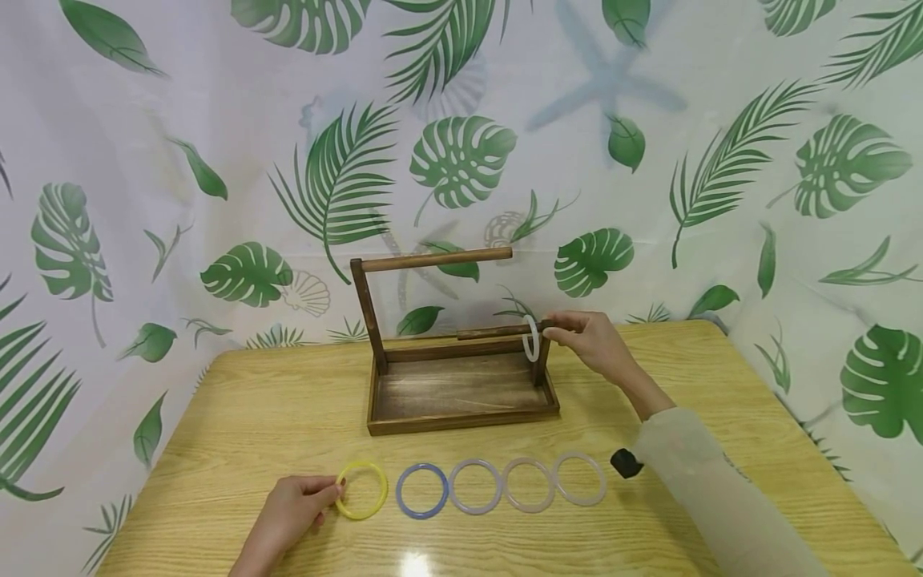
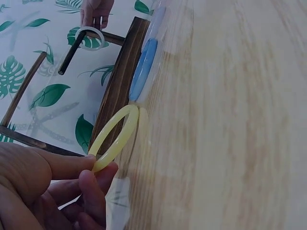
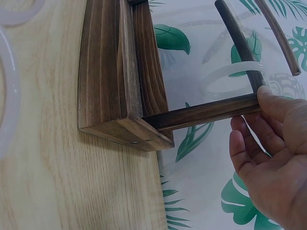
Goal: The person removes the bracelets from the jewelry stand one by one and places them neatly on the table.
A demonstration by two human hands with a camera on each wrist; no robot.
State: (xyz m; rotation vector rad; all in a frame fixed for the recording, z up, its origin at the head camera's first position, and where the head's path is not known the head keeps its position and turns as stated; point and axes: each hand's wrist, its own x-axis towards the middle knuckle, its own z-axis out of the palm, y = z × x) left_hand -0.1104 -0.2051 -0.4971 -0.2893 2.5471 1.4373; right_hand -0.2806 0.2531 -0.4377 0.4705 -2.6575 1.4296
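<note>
My left hand (image 1: 292, 510) pinches the left edge of a yellow ring (image 1: 363, 514) at the table's front. In the left wrist view that ring (image 2: 128, 132) is tilted, with thumb and fingers at its near end. My right hand (image 1: 593, 344) grips the top of the short right post of a dark wooden rack (image 1: 461, 417). On the rack's lower bar (image 1: 486, 332) hangs a white ring (image 1: 531, 353), close to that post. The right wrist view has my thumb on the post's end, beside the white ring (image 3: 235, 67).
To the right of the yellow ring, a blue ring (image 1: 422, 514) and three pale rings (image 1: 476, 510) lie in a row. A small black object (image 1: 626, 463) is near my right sleeve. The rack's upper bar (image 1: 440, 259) extends from its tall left post. A leaf-patterned cloth hangs behind the table.
</note>
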